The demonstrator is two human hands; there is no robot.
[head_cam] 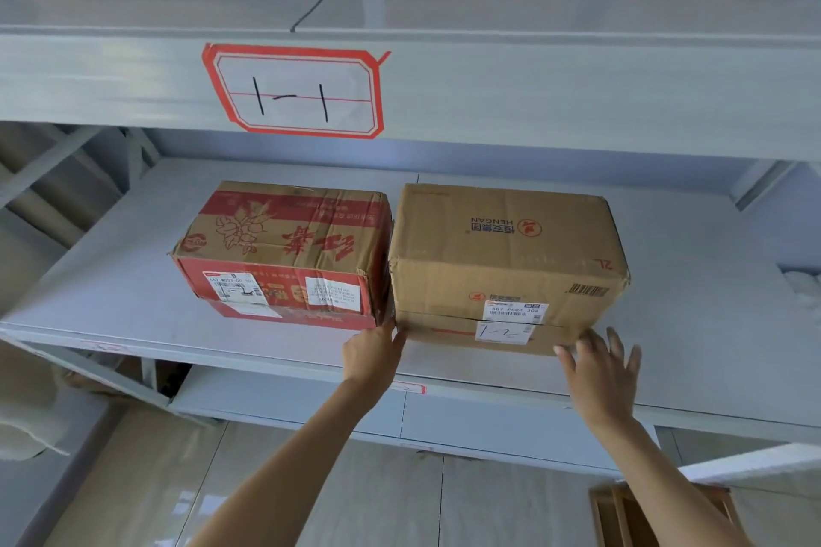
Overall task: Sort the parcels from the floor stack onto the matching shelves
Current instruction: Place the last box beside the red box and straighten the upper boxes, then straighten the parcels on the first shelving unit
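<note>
Parcels sit side by side on the smooth grey metal shelf (pixel 133 315), their facing sides touching. At left, the red-printed parcel (pixel 284 253) is a creased corrugated carton, its top bearing a flower motif and its front face two white paper labels. My left hand (pixel 371 353) reaches to the seam between the cartons, fingertips at the lower front corner of the plain brown parcel (pixel 506 262); whether the fingers curl round anything I cannot tell. That carton is rectangular, matte kraft board with dented edges, a printed logo on top, a barcode at its right edge, and a white label (pixel 504 332) handwritten "1-2". My right hand (pixel 602 369) is spread wide, fingers straight, fingertips at the carton's lower right front corner. Above, a red-bordered tag (pixel 295 91) reading "1-1" is stuck to the upper shelf beam, which carries three more brown cartons.
</note>
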